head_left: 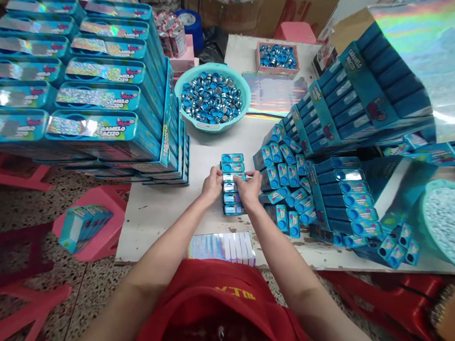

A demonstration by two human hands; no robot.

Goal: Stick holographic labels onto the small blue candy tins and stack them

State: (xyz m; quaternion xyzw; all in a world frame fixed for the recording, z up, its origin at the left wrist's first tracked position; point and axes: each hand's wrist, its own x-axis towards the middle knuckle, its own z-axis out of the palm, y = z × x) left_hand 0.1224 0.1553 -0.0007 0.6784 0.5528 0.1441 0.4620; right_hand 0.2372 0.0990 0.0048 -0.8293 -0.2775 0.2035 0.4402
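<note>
Both hands' fingers [240,183] half-curled against blue boxes [232,158]

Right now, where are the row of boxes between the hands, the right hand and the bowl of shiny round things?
Row of boxes [230,187], head view: a middle box's top.
Right hand [251,188], head view: its back.
Bowl [213,126], head view: its near rim.

Packing workshop; stacked blue boxes [97,96], bowl [214,126] of discs [213,96], worktable [166,209], plastic stool [114,217]
</note>
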